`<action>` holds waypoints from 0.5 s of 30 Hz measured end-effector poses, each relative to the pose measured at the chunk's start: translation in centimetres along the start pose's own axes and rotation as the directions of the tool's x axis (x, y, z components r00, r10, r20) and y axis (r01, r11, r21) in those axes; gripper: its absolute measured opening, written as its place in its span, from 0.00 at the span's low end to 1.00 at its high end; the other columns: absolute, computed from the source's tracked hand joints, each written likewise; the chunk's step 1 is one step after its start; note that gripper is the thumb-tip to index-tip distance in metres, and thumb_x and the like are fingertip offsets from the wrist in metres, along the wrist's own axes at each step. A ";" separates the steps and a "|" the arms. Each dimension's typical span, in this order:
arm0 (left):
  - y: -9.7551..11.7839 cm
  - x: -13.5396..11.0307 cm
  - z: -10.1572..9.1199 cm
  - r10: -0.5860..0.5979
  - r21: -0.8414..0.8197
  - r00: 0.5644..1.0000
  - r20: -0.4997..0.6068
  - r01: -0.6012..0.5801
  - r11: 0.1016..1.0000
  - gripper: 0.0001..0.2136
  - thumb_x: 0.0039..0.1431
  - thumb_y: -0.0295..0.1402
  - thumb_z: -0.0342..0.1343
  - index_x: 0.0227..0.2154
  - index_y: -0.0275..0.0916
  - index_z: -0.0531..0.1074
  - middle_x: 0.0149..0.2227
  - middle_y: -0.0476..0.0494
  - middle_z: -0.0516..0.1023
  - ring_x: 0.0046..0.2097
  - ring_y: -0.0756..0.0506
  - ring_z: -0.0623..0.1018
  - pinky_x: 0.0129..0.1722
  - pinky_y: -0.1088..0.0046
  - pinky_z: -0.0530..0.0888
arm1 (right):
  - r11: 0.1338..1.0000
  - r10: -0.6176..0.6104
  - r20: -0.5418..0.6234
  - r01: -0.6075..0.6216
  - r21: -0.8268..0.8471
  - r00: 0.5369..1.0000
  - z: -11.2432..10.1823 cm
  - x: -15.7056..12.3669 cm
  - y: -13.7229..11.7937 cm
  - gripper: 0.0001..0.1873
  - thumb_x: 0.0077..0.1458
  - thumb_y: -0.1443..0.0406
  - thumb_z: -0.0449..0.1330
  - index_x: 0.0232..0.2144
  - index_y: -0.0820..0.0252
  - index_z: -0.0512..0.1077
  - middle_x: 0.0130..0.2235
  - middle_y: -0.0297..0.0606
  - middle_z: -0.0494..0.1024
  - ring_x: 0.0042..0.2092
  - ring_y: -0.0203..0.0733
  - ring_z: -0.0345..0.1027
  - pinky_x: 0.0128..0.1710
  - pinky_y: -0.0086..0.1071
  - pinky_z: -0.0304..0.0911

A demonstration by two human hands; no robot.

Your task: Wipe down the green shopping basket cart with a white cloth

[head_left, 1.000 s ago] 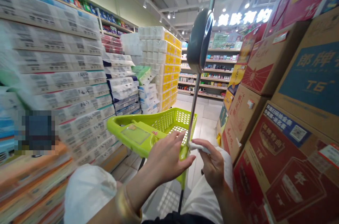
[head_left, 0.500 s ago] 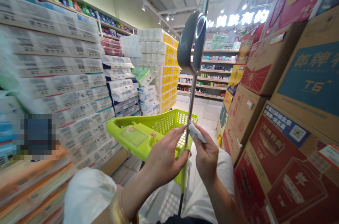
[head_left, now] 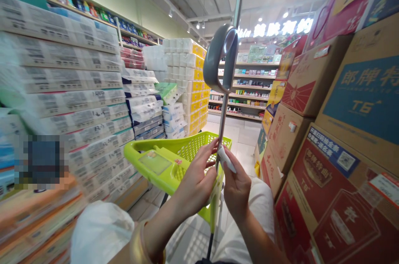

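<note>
the right hand [head_left: 238,187] pinches a white cloth [head_left: 229,162] against the metal pole [head_left: 222,120], in front of the green cart [head_left: 170,176]. the left hand [head_left: 198,178] curls at the pole; whether it grips, i cannot tell. work seems under way; how much remains doesn't show.

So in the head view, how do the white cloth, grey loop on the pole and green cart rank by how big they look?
Largest to smallest:
1. Green cart, partly hidden
2. Grey loop
3. White cloth, partly covered by the right hand
</note>
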State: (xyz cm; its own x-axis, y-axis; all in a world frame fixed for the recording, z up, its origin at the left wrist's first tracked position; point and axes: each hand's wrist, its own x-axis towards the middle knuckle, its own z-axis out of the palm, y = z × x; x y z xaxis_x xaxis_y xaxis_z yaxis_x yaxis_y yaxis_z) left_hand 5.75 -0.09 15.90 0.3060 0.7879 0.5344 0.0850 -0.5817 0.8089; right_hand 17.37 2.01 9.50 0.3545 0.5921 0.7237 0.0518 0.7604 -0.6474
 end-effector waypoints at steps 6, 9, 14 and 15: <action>0.5 0.6 -0.1 -0.003 -0.035 0.999 -0.042 0.001 0.999 0.27 0.54 0.26 0.45 0.60 0.42 0.63 0.62 0.41 0.64 0.62 0.42 0.66 0.58 0.60 0.69 | 0.999 -0.020 -0.006 0.020 -0.028 1.000 0.5 1.8 -1.4 0.17 0.61 0.62 0.57 0.51 0.57 0.74 0.52 0.41 0.77 0.54 0.48 0.71 0.57 0.46 0.66; 0.8 0.8 -0.2 -0.009 -0.077 0.999 -0.035 0.007 0.997 0.27 0.54 0.26 0.45 0.59 0.41 0.63 0.63 0.41 0.63 0.62 0.42 0.66 0.58 0.61 0.70 | 0.997 -0.063 0.006 0.063 -0.039 0.998 0.7 2.7 -2.1 0.16 0.61 0.63 0.57 0.51 0.55 0.74 0.53 0.40 0.77 0.55 0.48 0.71 0.57 0.46 0.66; 0.9 0.7 -0.3 0.001 -0.062 0.999 -0.047 -0.004 0.998 0.26 0.56 0.28 0.46 0.60 0.43 0.63 0.61 0.41 0.65 0.60 0.41 0.68 0.56 0.61 0.72 | 1.000 -0.010 0.020 0.010 -0.017 1.000 0.5 2.0 -1.5 0.17 0.61 0.62 0.57 0.51 0.57 0.74 0.52 0.42 0.77 0.54 0.49 0.72 0.56 0.47 0.67; 1.0 0.8 -0.4 0.005 -0.061 0.999 -0.052 -0.008 0.998 0.26 0.57 0.28 0.46 0.60 0.43 0.63 0.61 0.41 0.65 0.60 0.41 0.68 0.56 0.60 0.72 | 1.000 -0.008 0.027 0.009 -0.005 1.000 0.6 2.4 -1.7 0.17 0.61 0.63 0.57 0.51 0.58 0.74 0.52 0.42 0.78 0.54 0.49 0.72 0.56 0.46 0.67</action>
State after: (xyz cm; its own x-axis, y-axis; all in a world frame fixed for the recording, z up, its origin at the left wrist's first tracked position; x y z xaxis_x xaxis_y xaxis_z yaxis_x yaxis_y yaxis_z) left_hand 5.68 0.04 17.25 0.2563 0.7943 0.5508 0.0241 -0.5749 0.8179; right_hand 17.59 2.33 12.46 0.3290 0.5926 0.7353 0.0591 0.7642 -0.6423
